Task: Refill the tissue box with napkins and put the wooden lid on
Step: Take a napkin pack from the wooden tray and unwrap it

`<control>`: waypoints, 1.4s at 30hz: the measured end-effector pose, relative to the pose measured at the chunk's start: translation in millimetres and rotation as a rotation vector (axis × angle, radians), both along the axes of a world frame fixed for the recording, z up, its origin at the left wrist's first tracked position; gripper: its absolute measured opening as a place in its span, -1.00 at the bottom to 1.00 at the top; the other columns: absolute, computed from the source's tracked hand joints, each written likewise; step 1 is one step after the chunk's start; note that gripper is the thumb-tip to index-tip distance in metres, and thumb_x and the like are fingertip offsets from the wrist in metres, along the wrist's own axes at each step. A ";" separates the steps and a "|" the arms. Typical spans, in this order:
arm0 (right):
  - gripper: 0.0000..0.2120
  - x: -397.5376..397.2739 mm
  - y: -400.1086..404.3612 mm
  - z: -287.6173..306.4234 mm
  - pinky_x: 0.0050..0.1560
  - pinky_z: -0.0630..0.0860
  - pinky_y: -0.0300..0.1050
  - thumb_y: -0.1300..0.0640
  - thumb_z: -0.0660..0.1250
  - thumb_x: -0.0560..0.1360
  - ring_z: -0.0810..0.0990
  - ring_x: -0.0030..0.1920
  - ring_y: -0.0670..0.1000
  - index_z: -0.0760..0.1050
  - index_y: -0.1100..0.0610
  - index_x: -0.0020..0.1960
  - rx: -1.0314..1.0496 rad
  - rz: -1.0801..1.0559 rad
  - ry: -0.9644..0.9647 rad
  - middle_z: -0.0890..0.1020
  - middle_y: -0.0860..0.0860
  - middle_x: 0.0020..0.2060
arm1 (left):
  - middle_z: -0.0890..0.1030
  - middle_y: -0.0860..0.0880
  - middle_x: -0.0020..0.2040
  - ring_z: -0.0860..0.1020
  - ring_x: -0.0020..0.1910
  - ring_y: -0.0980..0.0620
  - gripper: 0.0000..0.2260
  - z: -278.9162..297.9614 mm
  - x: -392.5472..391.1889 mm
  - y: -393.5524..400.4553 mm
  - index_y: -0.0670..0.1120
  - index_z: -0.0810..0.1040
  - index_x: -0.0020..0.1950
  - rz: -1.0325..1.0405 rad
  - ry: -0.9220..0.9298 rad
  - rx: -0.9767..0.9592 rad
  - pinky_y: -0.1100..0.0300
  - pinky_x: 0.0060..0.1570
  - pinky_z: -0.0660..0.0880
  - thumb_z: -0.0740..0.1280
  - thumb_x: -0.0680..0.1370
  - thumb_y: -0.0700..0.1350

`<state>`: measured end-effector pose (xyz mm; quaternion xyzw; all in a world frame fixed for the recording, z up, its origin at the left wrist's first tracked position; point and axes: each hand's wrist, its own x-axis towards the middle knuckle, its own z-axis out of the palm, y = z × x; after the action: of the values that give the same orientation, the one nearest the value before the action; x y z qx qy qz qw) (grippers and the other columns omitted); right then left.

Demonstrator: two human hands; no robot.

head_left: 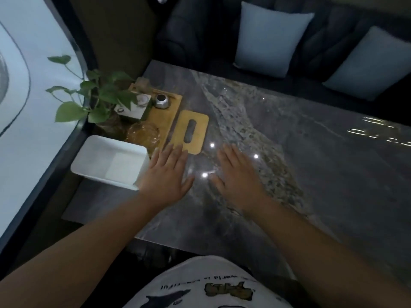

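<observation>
A white tissue box [89, 158] stands open at the table's left edge, with a low stack of white napkins [123, 168] inside. The wooden lid [199, 130], with a long slot in it, lies flat on the table just right of the box. My left hand [166, 172] hovers flat and open between box and lid, its fingertips at the lid's near edge. My right hand [235, 174] is spread open over the bare table, right of the lid. Neither hand holds anything.
A wooden tray [163, 116] behind the box carries a metal pot [161, 100], an amber glass [143, 134] and small items. A leafy plant [95, 96] stands at the left. The grey marble table [311, 152] stretches right; a dark sofa with pale cushions [269, 38] lies beyond.
</observation>
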<state>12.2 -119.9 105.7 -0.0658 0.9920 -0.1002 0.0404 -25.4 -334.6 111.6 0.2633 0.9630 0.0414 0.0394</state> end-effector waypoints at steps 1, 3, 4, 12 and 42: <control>-0.33 4.5 8.6 0.4 0.52 -0.09 0.12 -0.22 -0.02 0.59 -0.09 0.56 0.09 0.01 0.16 0.55 -0.004 -0.014 -0.003 0.04 0.11 0.57 | 0.29 -0.20 0.51 0.17 0.52 -0.19 -0.34 1.1 0.7 9.5 -0.17 0.26 0.49 -0.015 0.002 0.000 -0.17 0.47 0.03 -0.06 0.57 0.26; -0.32 12.9 25.8 2.4 0.52 -0.09 0.13 -0.25 -0.06 0.59 -0.10 0.56 0.09 0.01 0.16 0.55 -0.001 -0.047 -0.007 0.02 0.11 0.57 | 0.33 -0.22 0.49 0.23 0.49 -0.22 -0.33 3.5 3.1 29.4 -0.19 0.30 0.48 -0.042 0.009 0.009 -0.19 0.45 0.09 -0.03 0.56 0.25; -0.30 17.2 34.5 4.5 0.52 -0.08 0.14 -0.27 -0.11 0.58 -0.08 0.56 0.11 0.03 0.17 0.55 0.001 -0.061 -0.006 0.03 0.12 0.57 | 0.33 -0.22 0.49 0.24 0.49 -0.22 -0.33 4.8 4.9 39.7 -0.20 0.30 0.47 -0.055 0.006 0.011 -0.20 0.45 0.11 -0.03 0.55 0.25; -0.35 63.7 115.1 16.7 0.48 0.11 0.22 -0.11 0.21 0.56 0.18 0.50 0.25 0.20 0.27 0.49 -0.051 -0.185 0.090 0.26 0.23 0.48 | 0.33 -0.24 0.48 0.25 0.48 -0.24 -0.35 8.2 29.2 133.1 -0.24 0.31 0.47 -0.182 0.001 0.051 -0.23 0.44 0.14 0.00 0.57 0.21; -0.37 316.5 349.2 3.5 0.51 0.03 0.15 -0.13 0.16 0.58 0.09 0.53 0.16 0.16 0.23 0.51 0.048 -1.033 0.102 0.21 0.19 0.51 | 0.33 -0.24 0.48 0.27 0.47 -0.25 -0.41 10.2 151.3 469.2 -0.24 0.32 0.45 -0.926 0.029 0.145 -0.21 0.43 0.15 0.21 0.57 0.13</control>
<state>328.7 229.3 109.2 0.4286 0.8977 -0.0811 -0.0613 125.9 134.5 121.8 0.6679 0.7393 0.0829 0.0219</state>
